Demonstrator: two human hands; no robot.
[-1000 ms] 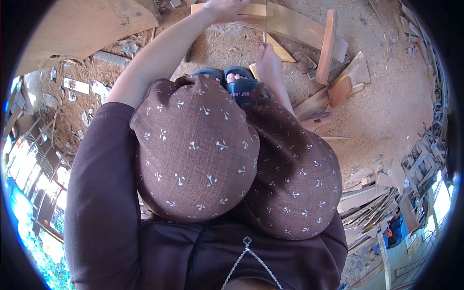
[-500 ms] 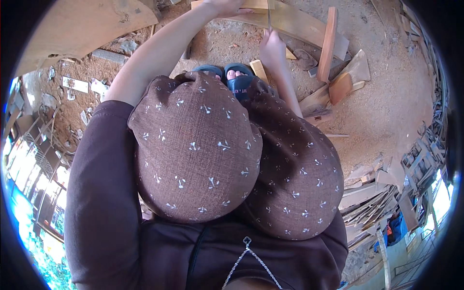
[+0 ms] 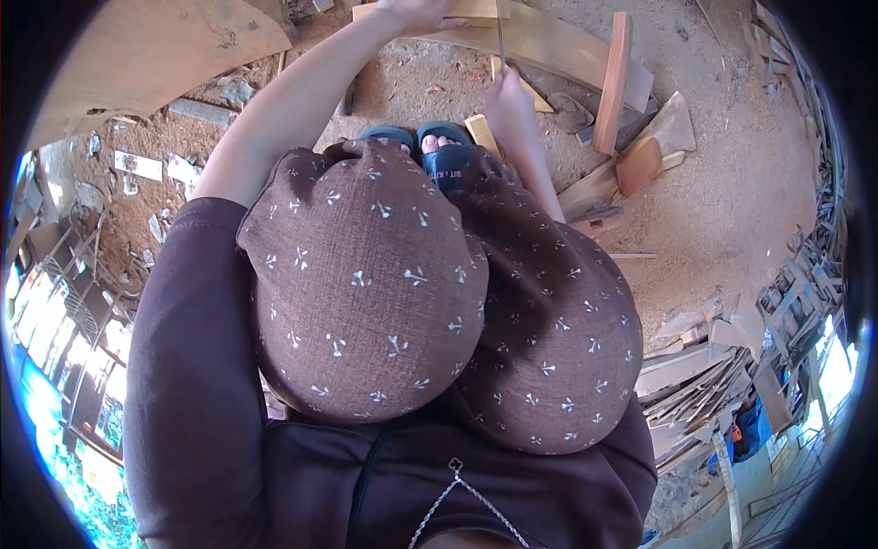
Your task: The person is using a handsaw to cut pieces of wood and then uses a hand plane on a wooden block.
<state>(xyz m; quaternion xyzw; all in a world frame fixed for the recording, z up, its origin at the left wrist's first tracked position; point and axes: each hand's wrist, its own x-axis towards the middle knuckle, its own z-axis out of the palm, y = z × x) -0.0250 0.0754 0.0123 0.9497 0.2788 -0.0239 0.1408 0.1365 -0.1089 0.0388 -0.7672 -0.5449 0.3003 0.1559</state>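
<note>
At the top of the view, my left hand (image 3: 419, 13) grips a pale yellow wooden board (image 3: 476, 10), its thumb along the near side; the other fingers are partly cut off by the picture's edge. My right hand (image 3: 509, 105) is closed round the near end of a thin saw (image 3: 500, 38), seen almost edge-on. The blade crosses the board just right of my left hand. Beneath them lies a longer, wider plank (image 3: 572, 53) that slants to the right.
My sandalled feet (image 3: 445, 142) stand between my knees and the work, beside a small wood block (image 3: 483, 134). To the right lie a reddish wooden bar (image 3: 614, 87) and offcuts (image 3: 639, 166). A large wooden slab (image 3: 165, 59) is at upper left. Scrap wood (image 3: 695, 384) is piled at lower right.
My right hand has drawn the saw slightly toward me. My left hand keeps its place on the board. The whole view has shifted a little.
</note>
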